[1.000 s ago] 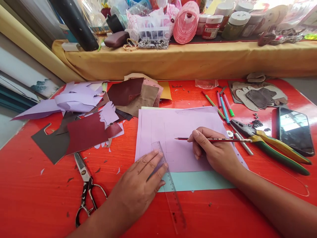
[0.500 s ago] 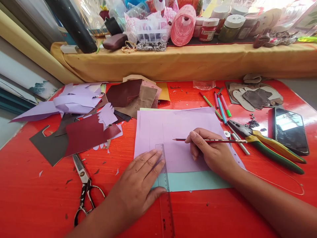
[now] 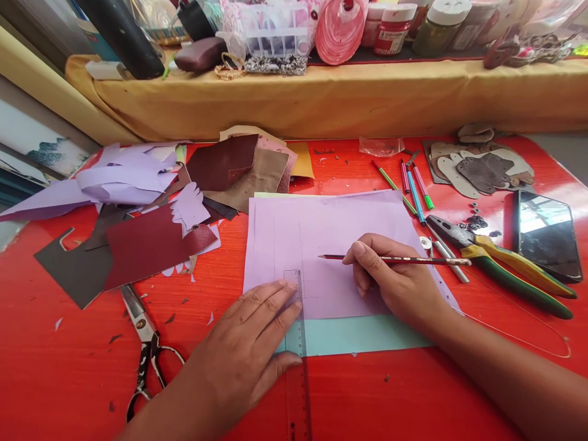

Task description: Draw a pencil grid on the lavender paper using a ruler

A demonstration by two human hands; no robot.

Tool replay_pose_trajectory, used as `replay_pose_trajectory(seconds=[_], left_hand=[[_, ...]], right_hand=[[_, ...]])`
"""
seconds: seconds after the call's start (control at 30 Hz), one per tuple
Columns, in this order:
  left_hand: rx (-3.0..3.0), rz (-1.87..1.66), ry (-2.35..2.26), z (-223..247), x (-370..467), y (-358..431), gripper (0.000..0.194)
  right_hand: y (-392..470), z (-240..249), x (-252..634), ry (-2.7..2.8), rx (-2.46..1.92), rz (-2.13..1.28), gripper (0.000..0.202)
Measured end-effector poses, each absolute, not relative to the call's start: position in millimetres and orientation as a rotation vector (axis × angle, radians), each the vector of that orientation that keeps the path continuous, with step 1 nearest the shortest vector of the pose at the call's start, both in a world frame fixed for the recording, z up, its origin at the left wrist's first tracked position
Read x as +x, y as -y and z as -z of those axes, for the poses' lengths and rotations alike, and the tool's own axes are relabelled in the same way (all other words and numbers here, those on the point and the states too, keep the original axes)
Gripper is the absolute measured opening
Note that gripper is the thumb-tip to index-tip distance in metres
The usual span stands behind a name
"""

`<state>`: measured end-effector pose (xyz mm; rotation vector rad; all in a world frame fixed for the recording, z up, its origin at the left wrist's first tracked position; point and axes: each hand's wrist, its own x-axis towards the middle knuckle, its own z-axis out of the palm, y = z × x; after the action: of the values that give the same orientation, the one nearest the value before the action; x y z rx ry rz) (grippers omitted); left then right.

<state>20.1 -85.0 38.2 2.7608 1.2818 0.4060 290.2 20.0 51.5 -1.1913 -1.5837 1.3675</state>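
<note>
Ruler (image 3: pixel 298 392) under the left hand (image 3: pixel 257 343), pencil (image 3: pixel 404 260) in the right hand (image 3: pixel 395 278).
The ruler lies across the lilac sheet (image 3: pixel 353 223) and onto the desk (image 3: pixel 367 404), its long axis 12 to 6 o'clock; the left hand, nearer, rests flat on it, grip unclosed. From the right hand, whose narrow grip pinches the pencil, the ruler lies toward 8. The pencil tip points to 9, near the ruler's upper end.

- Ruler (image 3: pixel 296 392): clear, smooth plastic.
- Purple sheet (image 3: pixel 331 229): matt paper.
- Pencil (image 3: pixel 404 260): glossy painted finish.
- Scissor blades (image 3: pixel 139 313): shiny metal.
- Plier grips (image 3: pixel 514 288): smooth, plastic-like.
- Tabletop (image 3: pixel 390 410): glossy, reflective.
- Maroon scrap (image 3: pixel 147 245): leather-like.
- Ledge cover (image 3: pixel 321 104): satiny cloth.
</note>
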Motion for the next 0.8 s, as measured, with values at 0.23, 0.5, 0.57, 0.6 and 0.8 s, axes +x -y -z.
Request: replay_pose_trajectory(seconds=[0.23,0.5,0.57,0.6,0.8], left_hand=[[2.769,-0.406,-1.281,-42.5,23.6,84.0,0.041],[2.763,-0.406,-1.288,-39.7,22.0,84.4,0.043],[2.751,-0.414,-1.314,-38.7,20.7,84.4,0.044],[2.742,-0.414,-1.325,-38.5,20.2,84.3,0.045],[2.714,-0.410,-1.286,-38.9,19.8,83.3,0.044]], right_hand=[[-19.7,-52.0,291.5,1.582,-1.210,-1.386,0.051],[-20.1,-52.3,290.7,1.616,-1.227,-1.360,0.054],[-20.4,-52.0,290.7,1.618,-1.229,-1.358,0.053],[-20.4,-51.6,290.8,1.613,-1.228,-1.363,0.052],[-19.6,-50.1,291.7,1.606,-1.238,-1.379,0.051]])
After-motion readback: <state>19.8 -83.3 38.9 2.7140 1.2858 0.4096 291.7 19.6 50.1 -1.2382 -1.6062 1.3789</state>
